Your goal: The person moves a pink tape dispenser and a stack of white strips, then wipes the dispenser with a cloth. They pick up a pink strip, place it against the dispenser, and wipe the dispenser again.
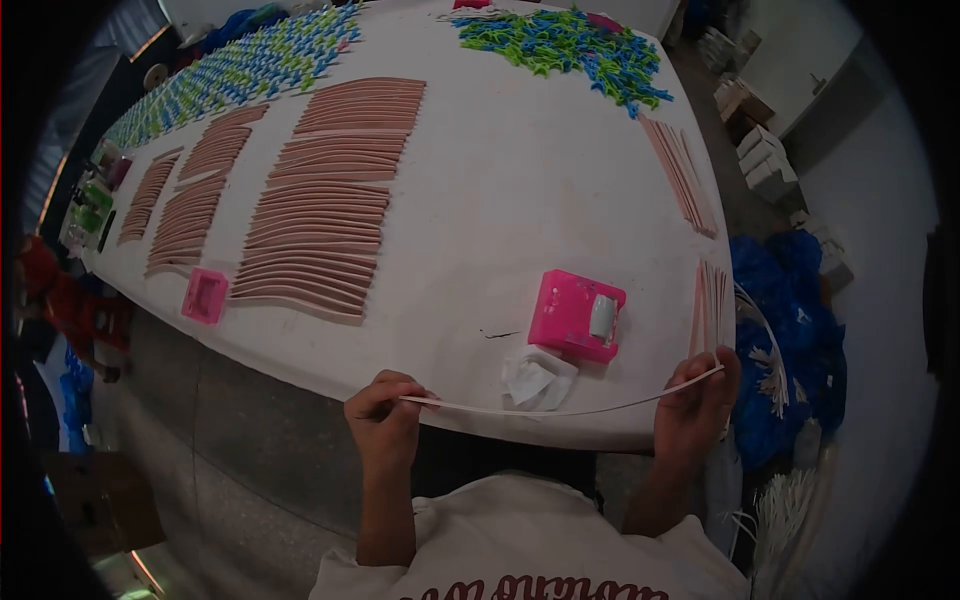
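A long, thin, pale strip (pixel 540 412) sags slightly between my two hands above the table's near edge. My left hand (pixel 385 415) pinches its left end, fingers closed. At the other end, my right hand (pixel 697 400) has its fingers closed round the strip. Just beyond the strip lies a crumpled white tissue (pixel 538 378). Behind that sits a bright pink box (pixel 565 312) with a pale roller (pixel 602 315) in it. Close beyond my right hand, a bundle of pinkish strips (pixel 708 300) lies along the table's right edge.
Rows of pinkish-brown strips (pixel 320 215) cover the white table's (pixel 500 190) left part, near a small pink tray (pixel 205 296). Blue and green pieces (pixel 560 48) are heaped at the back. Blue plastic bags (pixel 790 330) stand at right. A person in red (pixel 75 300) is at far left.
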`<state>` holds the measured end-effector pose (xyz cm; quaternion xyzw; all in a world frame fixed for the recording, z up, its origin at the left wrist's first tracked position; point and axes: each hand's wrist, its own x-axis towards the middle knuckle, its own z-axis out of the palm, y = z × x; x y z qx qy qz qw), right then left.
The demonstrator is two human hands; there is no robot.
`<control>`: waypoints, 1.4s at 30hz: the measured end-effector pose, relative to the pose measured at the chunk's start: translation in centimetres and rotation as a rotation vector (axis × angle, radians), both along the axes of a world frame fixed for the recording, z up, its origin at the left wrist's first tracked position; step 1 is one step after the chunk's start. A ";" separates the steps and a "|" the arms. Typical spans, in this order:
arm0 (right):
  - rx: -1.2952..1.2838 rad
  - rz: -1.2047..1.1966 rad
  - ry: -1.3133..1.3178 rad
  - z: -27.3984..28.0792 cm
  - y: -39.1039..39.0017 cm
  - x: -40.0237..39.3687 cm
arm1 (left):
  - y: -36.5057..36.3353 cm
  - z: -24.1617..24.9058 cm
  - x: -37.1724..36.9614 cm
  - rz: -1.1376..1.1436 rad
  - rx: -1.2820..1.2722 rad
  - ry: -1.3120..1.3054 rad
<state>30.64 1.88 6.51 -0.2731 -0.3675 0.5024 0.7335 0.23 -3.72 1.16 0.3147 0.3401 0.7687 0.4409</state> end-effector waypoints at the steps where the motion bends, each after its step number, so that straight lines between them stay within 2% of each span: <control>1: 0.003 0.021 0.033 0.3 0.0 0.0 | 0.0 0.0 0.0 -0.029 0.004 -0.011; 3: 0.003 0.055 0.067 -0.1 0.0 0.4 | -0.1 0.2 0.1 -0.028 -0.005 -0.022; 6: -0.013 -0.038 0.105 -1.6 0.3 1.2 | -0.1 0.6 0.1 -0.048 -0.016 -0.053; 11: -0.083 -0.055 0.090 -1.0 0.3 0.7 | -0.1 0.4 0.2 -0.030 0.005 -0.137; 15: -0.065 -0.031 0.037 -0.6 0.3 0.1 | -0.2 -0.3 -0.5 -0.050 0.048 0.001; 18: -0.092 -0.146 -0.107 -0.1 0.4 0.0 | -0.1 -0.1 -0.7 -0.028 0.001 0.052; 20: -0.162 -0.119 -0.276 0.5 0.7 0.4 | 0.3 0.9 -0.9 -0.019 -0.041 0.082; 22: -0.160 -0.067 -0.351 1.1 1.1 1.7 | 1.0 2.7 -1.5 0.004 -0.164 0.331; 23: -0.163 0.007 -0.406 1.5 1.4 2.2 | 1.4 3.3 -2.1 0.001 -0.163 0.318; 24: -0.162 0.008 -0.418 1.9 1.7 2.6 | 2.1 3.8 -2.8 -0.025 -0.134 0.420; 25: -0.166 0.035 -0.550 2.3 2.1 3.0 | 3.0 4.4 -3.6 -0.052 -0.104 0.522; 26: -0.170 0.061 -0.682 2.8 2.5 3.3 | 4.1 5.0 -4.3 -0.050 -0.101 0.512; 27: -0.167 0.060 -0.694 2.9 3.2 3.7 | 5.4 5.5 -5.0 -0.028 0.004 0.715; 28: -0.054 0.073 -0.890 2.8 3.9 4.0 | 6.6 6.3 -5.5 -0.002 0.107 0.915; 29: 0.064 0.090 -1.084 2.8 4.6 4.3 | 7.5 7.6 -5.6 -0.001 0.109 0.988; 30: 0.068 0.095 -1.096 3.1 5.2 4.5 | 8.5 9.0 -5.6 0.001 0.109 1.063; 32: 0.160 0.115 -1.471 3.4 5.9 4.6 | 10.3 10.6 -5.7 -0.010 0.113 1.087; 33: 0.166 0.123 -1.476 3.2 6.1 4.3 | 11.0 11.0 -5.7 -0.028 0.122 1.124; 37: 0.244 0.027 -1.522 3.0 6.7 3.5 | 13.4 9.1 -4.1 -0.081 0.167 0.991; 39: 0.243 0.009 -1.503 3.2 6.7 3.9 | 13.8 6.4 -1.8 -0.289 0.050 0.499; 42: 0.219 -0.093 -1.486 3.7 6.3 6.2 | 14.1 2.6 2.1 -0.451 -0.019 0.418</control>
